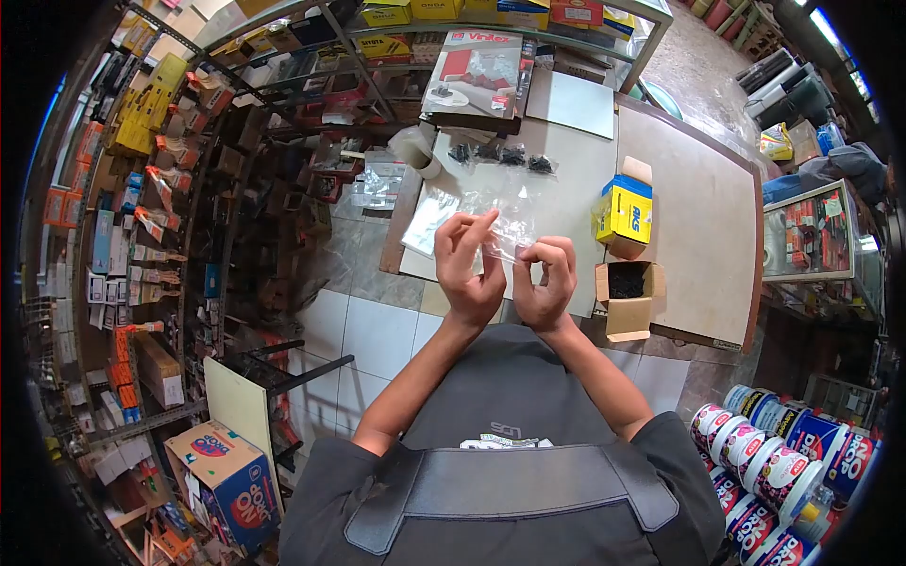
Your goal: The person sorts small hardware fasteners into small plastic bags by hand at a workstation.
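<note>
A small clear plastic bag (512, 224) is held up over the near edge of the table (694, 203). My right hand (545, 281) pinches its near edge between thumb and forefinger. On the other side, my left hand (469, 275) has its thumb and fingers closed at the bag's edge. Beyond them, several little clear packets of small black pieces (512, 156) lie in a row. To the right stand a yellow-and-blue box (625, 217) with its flap up and an open brown carton (628, 309) of small black pieces, too small to name.
More clear plastic packaging (432, 224) lies at the table's left side, near a whitish roll (415, 151). A Vinitex box (478, 77) stands at the back. Packed shelves (142, 255) line the left; paint buckets (783, 476) are stacked at lower right.
</note>
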`<act>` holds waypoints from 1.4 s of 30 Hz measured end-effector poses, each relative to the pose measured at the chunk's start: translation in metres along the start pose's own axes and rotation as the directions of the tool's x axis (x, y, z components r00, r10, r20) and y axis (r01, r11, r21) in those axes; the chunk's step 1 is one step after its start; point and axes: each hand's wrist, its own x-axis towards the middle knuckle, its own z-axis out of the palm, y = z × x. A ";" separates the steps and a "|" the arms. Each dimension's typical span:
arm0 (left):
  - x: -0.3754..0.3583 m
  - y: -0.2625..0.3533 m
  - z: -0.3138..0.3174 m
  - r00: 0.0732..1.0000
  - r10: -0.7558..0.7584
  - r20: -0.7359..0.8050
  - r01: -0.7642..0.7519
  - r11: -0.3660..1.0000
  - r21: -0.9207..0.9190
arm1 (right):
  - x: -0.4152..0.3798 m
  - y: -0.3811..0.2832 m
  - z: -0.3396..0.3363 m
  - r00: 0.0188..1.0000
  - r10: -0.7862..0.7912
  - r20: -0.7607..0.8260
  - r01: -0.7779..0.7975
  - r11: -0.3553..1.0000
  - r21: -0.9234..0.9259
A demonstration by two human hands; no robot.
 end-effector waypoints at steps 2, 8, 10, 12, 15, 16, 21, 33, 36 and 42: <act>-0.005 -0.008 0.002 0.997 -0.016 -0.075 0.013 0.999 -0.044 | 0.002 -0.002 0.000 0.997 0.062 -0.040 -0.062 0.998 0.005; -0.015 -0.022 -0.002 0.996 0.093 0.006 -0.092 0.995 -0.039 | 0.001 -0.001 0.003 0.991 0.092 -0.095 -0.091 0.996 0.006; -0.016 -0.022 -0.001 0.999 0.054 -0.001 -0.054 0.997 -0.058 | -0.003 0.005 -0.002 0.994 0.082 -0.068 -0.082 0.997 -0.005; -0.014 -0.017 0.000 1.000 0.013 -0.008 -0.014 0.997 -0.078 | -0.005 0.006 -0.004 0.997 0.072 -0.040 -0.073 0.997 -0.017; -0.011 -0.013 0.002 0.998 -0.024 -0.056 0.021 0.998 -0.061 | 0.000 0.003 0.001 0.995 0.045 -0.085 -0.046 0.999 -0.015; -0.011 -0.014 0.003 0.997 -0.020 -0.073 0.013 0.996 -0.092 | 0.003 0.000 0.002 0.986 0.095 -0.137 -0.094 0.995 0.012; -0.018 -0.018 0.005 0.992 -0.088 -0.089 0.072 0.983 -0.168 | 0.005 -0.005 0.005 0.929 0.344 -0.138 -0.320 0.932 0.172; -0.025 -0.021 -0.003 0.986 -0.158 -0.057 0.151 0.982 -0.113 | 0.001 0.002 0.004 0.987 0.125 -0.097 -0.127 0.992 -0.016; -0.021 -0.018 -0.002 0.981 -0.167 -0.099 0.152 0.978 -0.139 | 0.002 0.001 0.005 0.976 0.167 -0.141 -0.171 0.985 -0.019; -0.023 -0.019 0.001 0.973 -0.219 -0.068 0.196 0.948 -0.251 | 0.003 -0.004 0.009 0.986 0.058 -0.156 -0.063 0.998 -0.027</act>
